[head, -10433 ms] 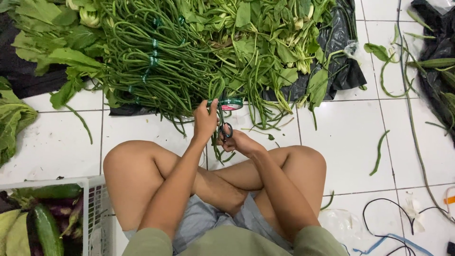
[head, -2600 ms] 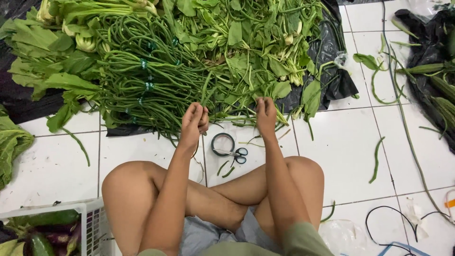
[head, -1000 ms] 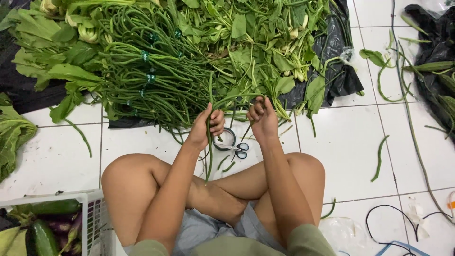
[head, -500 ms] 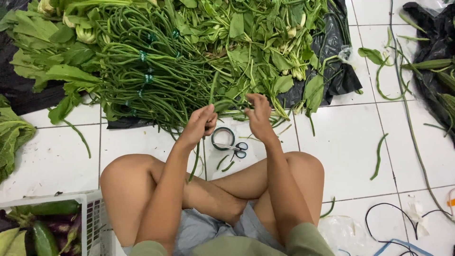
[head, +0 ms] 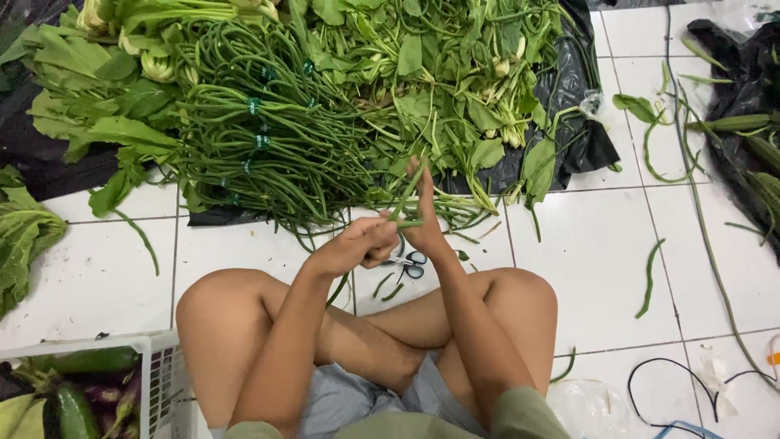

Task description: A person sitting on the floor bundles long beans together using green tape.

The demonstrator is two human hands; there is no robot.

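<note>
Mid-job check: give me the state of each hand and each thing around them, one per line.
Left hand: closed around a few thin green long beans, raised above the floor.
Right hand: fingers up, touching the same beans.
Small blue-handled scissors: lying on the white tiled floor, unheld.
Heap of long green beans: tied in bundles, on black plastic sheet.
White plastic crate: holds cucumbers.

White tiled floor (head: 585,252) (dark grout lines), black plastic sheet (head: 581,138) spread across.

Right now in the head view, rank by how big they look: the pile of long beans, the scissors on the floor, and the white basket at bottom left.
1. pile of long beans, clearly largest.
2. white basket, cut off by the frame and nearer the camera, so its rank is unsure.
3. scissors, smallest, partly hidden behind the hands.
</note>
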